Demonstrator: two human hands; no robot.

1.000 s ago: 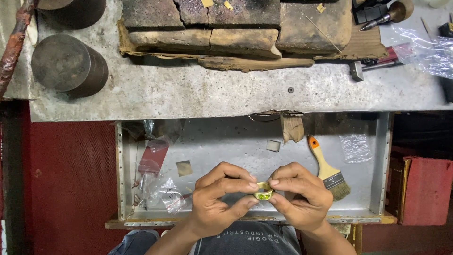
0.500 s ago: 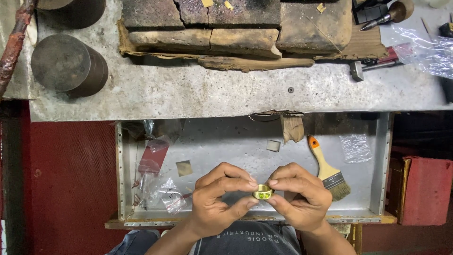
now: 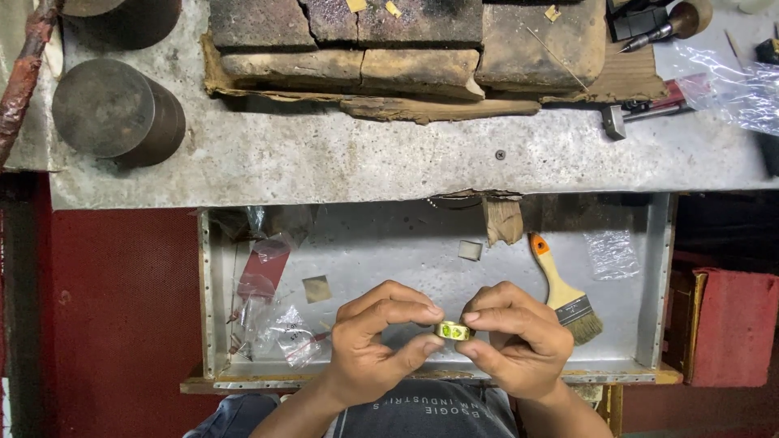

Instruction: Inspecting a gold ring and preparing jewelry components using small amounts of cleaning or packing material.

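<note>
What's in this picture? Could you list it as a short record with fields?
Place: metal drawer open under a bench
Left hand: pinches a gold ring
Right hand: pinches the same ring
Drawer holds: brush, plastic bags, small metal squares
Bench holds: bricks, steel block, hammer

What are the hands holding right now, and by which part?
Both hands hold a small gold ring between them. The left hand fingers pinch its left edge, the right hand fingers its right edge, above the open metal drawer.
</note>
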